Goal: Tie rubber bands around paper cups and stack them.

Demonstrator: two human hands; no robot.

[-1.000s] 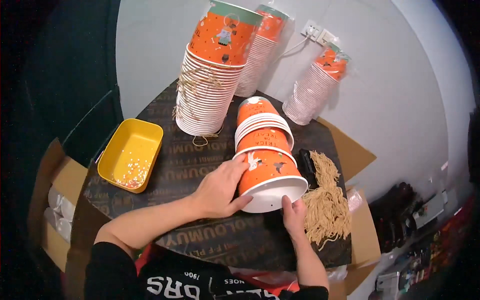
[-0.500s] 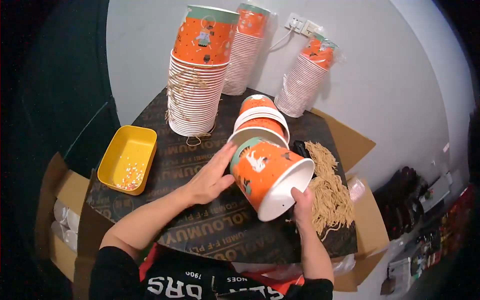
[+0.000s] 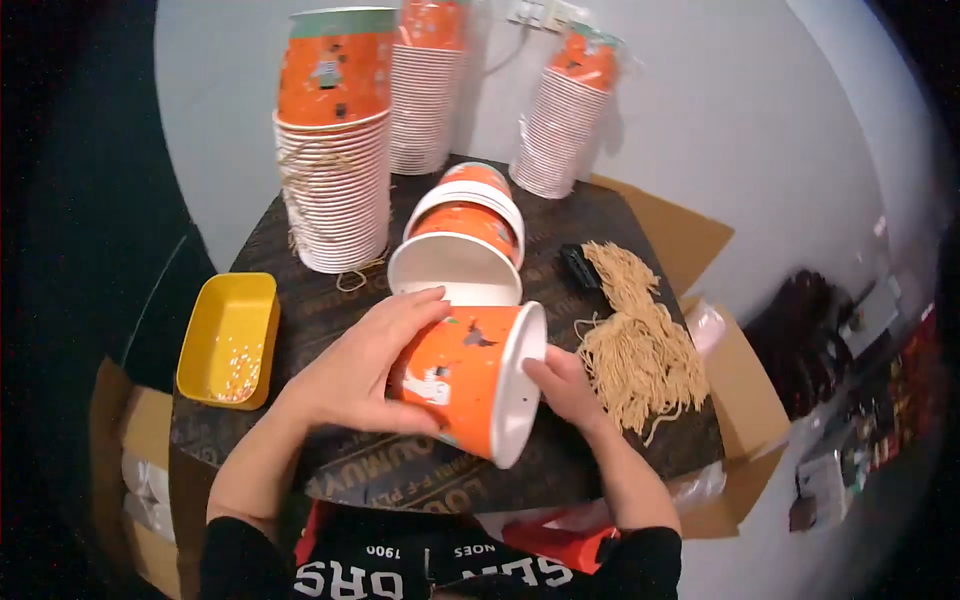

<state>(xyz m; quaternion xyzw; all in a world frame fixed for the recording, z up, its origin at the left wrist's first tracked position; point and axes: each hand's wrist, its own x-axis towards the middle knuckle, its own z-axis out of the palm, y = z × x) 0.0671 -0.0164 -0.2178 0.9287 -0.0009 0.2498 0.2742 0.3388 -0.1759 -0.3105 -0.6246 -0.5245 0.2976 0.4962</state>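
An orange paper bucket (image 3: 465, 375) with a white rim and printed figures lies tilted on its side between my hands, its mouth facing right. My left hand (image 3: 355, 362) curves round its body, fingers over the top and thumb along the near side. At the mouth, my right hand (image 3: 570, 388) grips the rim with the thumb inside; its other fingers are mostly hidden. A small dark hole shows in the wall near the rim. Just beyond, several similar buckets (image 3: 468, 222) lie nested on the table. Right of my right hand rests a bundle of beige cords (image 3: 645, 345).
A tall stack of nested buckets (image 3: 335, 190) stands at the back left, cords hanging on it. Two plastic-wrapped stacks (image 3: 425, 105) stand by the wall. A yellow bin (image 3: 187, 345) holds small pale and red pieces. Cardboard boxes (image 3: 745, 415) flank the dark table (image 3: 330, 320).
The held bucket has turned so its mouth faces more to the right. My left hand has moved from its base to round its body. The whole view has shifted.
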